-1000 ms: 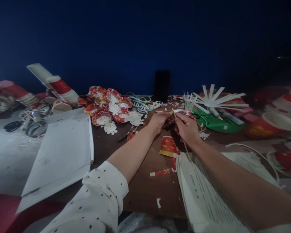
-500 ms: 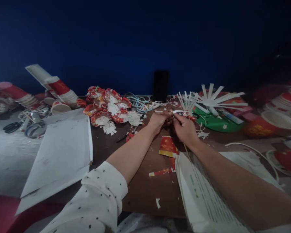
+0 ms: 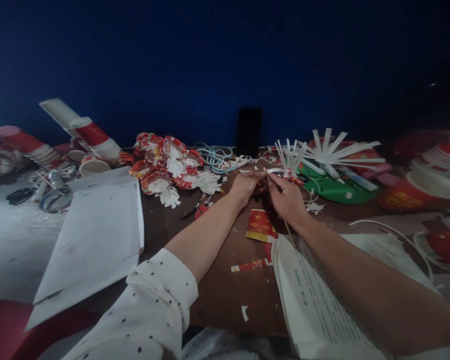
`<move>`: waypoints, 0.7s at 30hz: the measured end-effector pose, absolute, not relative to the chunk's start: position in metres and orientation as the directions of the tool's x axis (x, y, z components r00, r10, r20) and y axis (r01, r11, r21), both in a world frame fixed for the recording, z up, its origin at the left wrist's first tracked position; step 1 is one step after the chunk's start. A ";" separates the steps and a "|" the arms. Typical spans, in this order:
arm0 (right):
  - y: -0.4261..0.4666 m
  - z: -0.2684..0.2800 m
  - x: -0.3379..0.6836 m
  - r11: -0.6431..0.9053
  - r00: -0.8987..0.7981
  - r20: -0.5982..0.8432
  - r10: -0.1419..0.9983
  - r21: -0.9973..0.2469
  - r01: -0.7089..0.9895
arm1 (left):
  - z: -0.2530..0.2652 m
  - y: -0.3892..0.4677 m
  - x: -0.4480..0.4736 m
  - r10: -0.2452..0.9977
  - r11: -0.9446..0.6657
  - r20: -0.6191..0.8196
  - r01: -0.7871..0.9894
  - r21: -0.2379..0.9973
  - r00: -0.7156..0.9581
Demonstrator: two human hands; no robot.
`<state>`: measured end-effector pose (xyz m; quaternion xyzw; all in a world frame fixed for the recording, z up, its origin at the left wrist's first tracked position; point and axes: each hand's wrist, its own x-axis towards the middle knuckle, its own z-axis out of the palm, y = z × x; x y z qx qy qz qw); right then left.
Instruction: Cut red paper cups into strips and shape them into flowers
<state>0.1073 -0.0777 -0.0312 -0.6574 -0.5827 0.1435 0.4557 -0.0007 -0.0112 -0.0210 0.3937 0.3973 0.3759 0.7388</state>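
Observation:
My left hand [image 3: 245, 189] and my right hand [image 3: 288, 201] meet above the brown table, fingertips close together. Both are closed in a pinch at a curved white strip [image 3: 274, 171], which shows just past the right fingertips. Part of it is hidden by the fingers. A thin tan strip [image 3: 290, 234] hangs below my right hand; its upper end is covered. On the table under the hands lies a red and gold piece cut from a paper cup [image 3: 260, 223], with a narrow red strip [image 3: 249, 266] nearer me.
Decorated red rings with white paper cutouts [image 3: 172, 165] lie at back left, beside blue cord [image 3: 217, 157]. White boards [image 3: 93, 235] cover the left side. Fringed paper cups [image 3: 328, 157] stand on a green plate [image 3: 339, 192]. A printed bag [image 3: 315, 300] lies at front right.
Both hands stay almost where they were, still pinching together at the white strip. The whole view has shifted very slightly.

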 end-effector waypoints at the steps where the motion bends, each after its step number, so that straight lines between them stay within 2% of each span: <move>1: -0.078 -0.031 0.107 0.092 0.282 0.339 0.898 -0.769 0.633 | -0.021 -0.011 -0.001 0.869 0.404 -0.288 -0.242 0.882 0.403; 10: -0.078 -0.028 0.106 0.045 0.286 0.291 0.913 -0.768 0.639 | -0.018 -0.011 -0.001 0.869 0.420 -0.323 -0.215 0.882 0.374; 21: -0.078 -0.032 0.108 0.069 0.234 0.332 0.914 -0.695 0.715 | -0.014 -0.013 -0.001 0.874 0.425 -0.332 -0.227 0.876 0.354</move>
